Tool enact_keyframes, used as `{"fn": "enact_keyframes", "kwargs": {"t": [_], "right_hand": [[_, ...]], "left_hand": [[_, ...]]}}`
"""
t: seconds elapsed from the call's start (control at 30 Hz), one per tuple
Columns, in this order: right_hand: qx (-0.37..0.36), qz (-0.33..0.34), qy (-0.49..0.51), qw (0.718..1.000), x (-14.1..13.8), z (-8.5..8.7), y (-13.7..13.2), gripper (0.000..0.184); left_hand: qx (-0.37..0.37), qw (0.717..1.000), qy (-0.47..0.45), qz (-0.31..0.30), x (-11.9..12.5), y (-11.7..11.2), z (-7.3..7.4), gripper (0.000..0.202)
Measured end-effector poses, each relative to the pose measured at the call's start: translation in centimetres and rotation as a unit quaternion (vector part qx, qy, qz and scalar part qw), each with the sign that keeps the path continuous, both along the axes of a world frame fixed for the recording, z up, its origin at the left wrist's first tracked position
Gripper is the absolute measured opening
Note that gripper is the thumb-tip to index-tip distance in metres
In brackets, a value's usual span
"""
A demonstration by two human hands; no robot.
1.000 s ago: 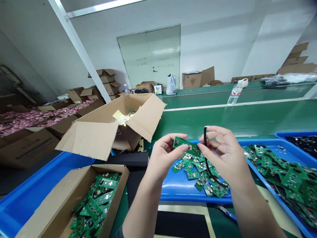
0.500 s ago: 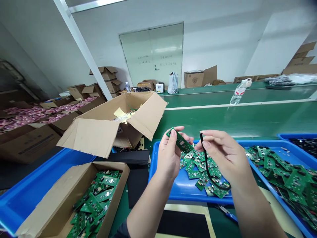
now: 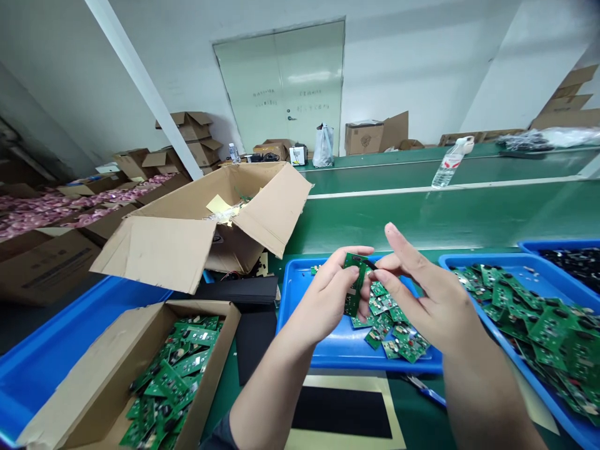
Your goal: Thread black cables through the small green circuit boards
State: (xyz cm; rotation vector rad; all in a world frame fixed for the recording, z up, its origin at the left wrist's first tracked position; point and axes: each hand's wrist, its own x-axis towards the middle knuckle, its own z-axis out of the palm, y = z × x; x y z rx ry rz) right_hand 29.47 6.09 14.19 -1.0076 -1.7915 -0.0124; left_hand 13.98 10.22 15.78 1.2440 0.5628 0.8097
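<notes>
My left hand [image 3: 328,300] grips a small green circuit board [image 3: 354,284], held almost upright above the middle blue tray [image 3: 300,294]. My right hand [image 3: 422,294] pinches the end of a thin black cable [image 3: 371,265] right against the board's top edge, its other fingers spread upward. Most of the cable is hidden behind my right hand. Several loose green boards [image 3: 394,328] lie in the tray just below both hands.
A cardboard box of green boards [image 3: 173,375] sits at lower left in a blue bin [image 3: 70,350]. An open cardboard box [image 3: 210,219] stands behind it. A blue tray of boards [image 3: 529,312] lies at right. A water bottle [image 3: 445,165] stands on the green belt.
The board went from lying flat to standing upright in my left hand. My right hand brought the cable end onto the board's top edge, and the hanging loop of cable is now hidden.
</notes>
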Motion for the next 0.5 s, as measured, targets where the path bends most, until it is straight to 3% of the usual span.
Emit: {"fn": "enact_keyframes", "kwargs": {"t": [0.2, 0.5], "right_hand": [[0.037, -0.001, -0.089, 0.995, -0.09, 0.43, -0.04, 0.072], [0.023, -0.024, -0.102, 0.994, -0.13, 0.50, -0.17, 0.074]], "left_hand": [[0.006, 0.999, 0.033, -0.011, 0.08, -0.06, 0.21, 0.030], [0.026, 0.998, 0.063, -0.002, 0.27, -0.19, 0.39, 0.012]]}}
